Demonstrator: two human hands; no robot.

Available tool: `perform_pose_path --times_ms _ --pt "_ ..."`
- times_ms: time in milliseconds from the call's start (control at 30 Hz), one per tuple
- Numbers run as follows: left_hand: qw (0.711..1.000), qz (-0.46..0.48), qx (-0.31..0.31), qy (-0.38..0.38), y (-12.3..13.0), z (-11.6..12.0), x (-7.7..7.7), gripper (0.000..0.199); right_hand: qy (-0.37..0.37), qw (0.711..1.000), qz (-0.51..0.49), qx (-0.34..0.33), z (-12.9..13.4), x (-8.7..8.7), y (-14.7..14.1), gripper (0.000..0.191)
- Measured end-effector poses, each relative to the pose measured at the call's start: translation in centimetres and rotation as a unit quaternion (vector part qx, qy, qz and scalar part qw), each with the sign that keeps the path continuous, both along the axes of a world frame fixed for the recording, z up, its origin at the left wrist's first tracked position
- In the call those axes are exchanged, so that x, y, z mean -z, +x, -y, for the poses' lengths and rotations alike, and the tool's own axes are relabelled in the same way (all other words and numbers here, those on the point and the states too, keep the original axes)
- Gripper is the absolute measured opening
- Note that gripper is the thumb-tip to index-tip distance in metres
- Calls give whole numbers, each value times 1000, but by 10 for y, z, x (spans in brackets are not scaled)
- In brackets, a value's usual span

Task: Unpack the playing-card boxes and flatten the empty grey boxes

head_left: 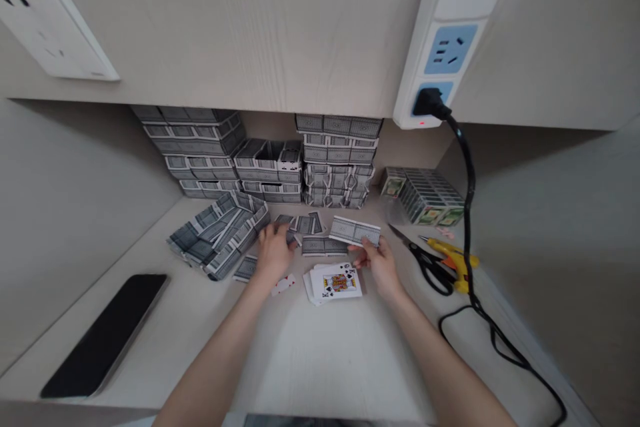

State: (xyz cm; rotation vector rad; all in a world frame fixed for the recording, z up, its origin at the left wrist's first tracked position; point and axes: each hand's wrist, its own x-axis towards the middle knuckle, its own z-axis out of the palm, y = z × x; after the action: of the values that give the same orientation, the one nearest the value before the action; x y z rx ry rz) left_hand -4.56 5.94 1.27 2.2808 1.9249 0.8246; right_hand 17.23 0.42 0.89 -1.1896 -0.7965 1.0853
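My right hand (379, 263) pinches one end of a folded playing card strip (350, 230), raised above the desk with its patterned back up. My left hand (275, 252) reaches over loose folded cards (306, 223), its fingers curved and apart, the tips partly hidden. Beneath the raised strip lies another folded card strip (323, 245). A loose pile of playing cards (340, 282), king of spades on top, lies face up between my hands. To the left of my left hand sits an open tray folded from cards (220, 233). A red-suited card (283, 284) lies near my left wrist.
Stacked card structures (340, 153) stand along the back, with more card stacks (200, 153) at left. Boxed decks (430, 197), scissors (430, 267) and a yellow glue gun (457, 263) are at right. A black phone (107, 333) lies left. A power cord (470, 213) hangs down at right.
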Motion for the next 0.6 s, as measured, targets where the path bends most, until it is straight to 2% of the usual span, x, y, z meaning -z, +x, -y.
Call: perform_pose_path --times_ms 67,133,200,267,333,400,600 --pt "996 39 67 33 5 5 -9 29 3 1000 0 6 0 0 1 38" --pt "977 77 198 14 13 14 -18 25 4 1000 1 13 -1 0 2 37" --pt "944 84 317 -38 23 26 -25 32 6 1000 6 22 -2 1 4 36" --pt "918 72 381 -77 33 38 -29 47 8 999 12 32 -2 1 5 34" --pt "907 54 406 -98 40 47 -31 59 9 999 14 39 -2 1 6 32" --pt "906 44 408 -106 44 51 -29 63 8 999 12 41 -3 2 6 32" --pt "907 85 393 -123 42 44 -20 43 0 999 0 37 -4 3 6 36"
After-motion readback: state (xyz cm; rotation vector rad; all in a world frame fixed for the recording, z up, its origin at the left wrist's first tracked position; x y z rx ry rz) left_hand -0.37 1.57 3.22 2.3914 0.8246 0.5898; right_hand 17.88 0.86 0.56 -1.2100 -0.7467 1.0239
